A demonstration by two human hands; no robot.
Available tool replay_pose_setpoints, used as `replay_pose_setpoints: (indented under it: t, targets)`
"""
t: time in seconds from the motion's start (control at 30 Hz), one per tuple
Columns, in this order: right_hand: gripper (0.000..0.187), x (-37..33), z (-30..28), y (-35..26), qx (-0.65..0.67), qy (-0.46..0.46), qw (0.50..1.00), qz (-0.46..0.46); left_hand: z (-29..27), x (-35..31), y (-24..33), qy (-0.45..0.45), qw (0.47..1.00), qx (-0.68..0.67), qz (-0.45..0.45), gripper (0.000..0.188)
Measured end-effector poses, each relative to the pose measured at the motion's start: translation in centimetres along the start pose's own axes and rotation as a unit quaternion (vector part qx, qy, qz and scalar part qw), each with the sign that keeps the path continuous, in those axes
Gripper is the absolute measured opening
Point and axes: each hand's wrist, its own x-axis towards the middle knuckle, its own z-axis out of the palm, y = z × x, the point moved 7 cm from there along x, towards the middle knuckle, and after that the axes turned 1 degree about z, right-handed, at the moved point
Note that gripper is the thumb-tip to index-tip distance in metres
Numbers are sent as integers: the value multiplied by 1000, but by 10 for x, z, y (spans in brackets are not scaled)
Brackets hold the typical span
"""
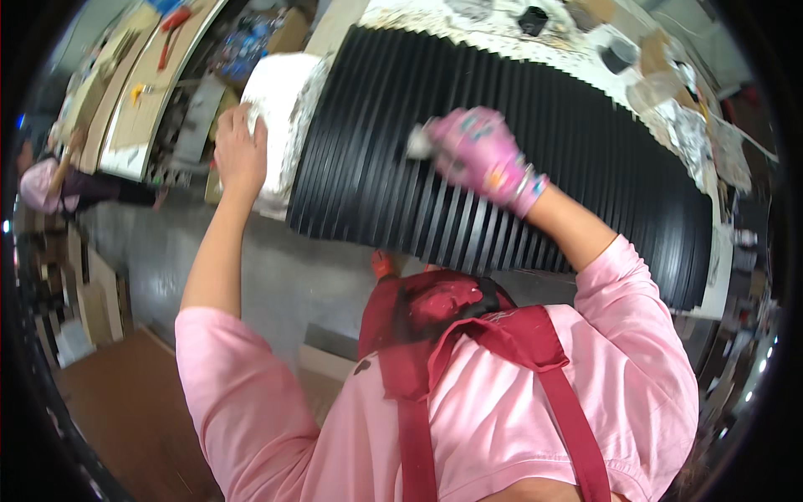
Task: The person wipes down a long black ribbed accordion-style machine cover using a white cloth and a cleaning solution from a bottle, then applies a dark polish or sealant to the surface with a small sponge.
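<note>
Many long, narrow black strips (376, 142) lie side by side across the table like a ridged sheet. Over them is my right hand (481, 155) in a pink patterned glove, its fingers closed round a small white wad (419, 143). The wad looks like cloth or sponge, blurred, at the strips' surface. My bare left hand (241, 151) rests on the edge of a white covered block or pad (288, 100) left of the strips. Its fingers lie slightly apart, holding nothing.
A black cup (533, 20), a grey cup (619, 56) and a clear plastic container (657, 90) stand along the stained far side. A side bench at left carries a red hammer-like tool (170, 33) and a yellow-handled tool (142, 92). Another person (58, 186) is at far left.
</note>
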Motion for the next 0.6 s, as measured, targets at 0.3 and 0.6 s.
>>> replay_pose_setpoints:
  t: [0.3,0.6]
  targets:
    - [23,-48,-17,146,-181,15,913,365,1,22,28,-106,979,45,168,40]
    - [17,-12,-23,135,-157,32,898,411,2,21,25,-111,976,-55,178,42]
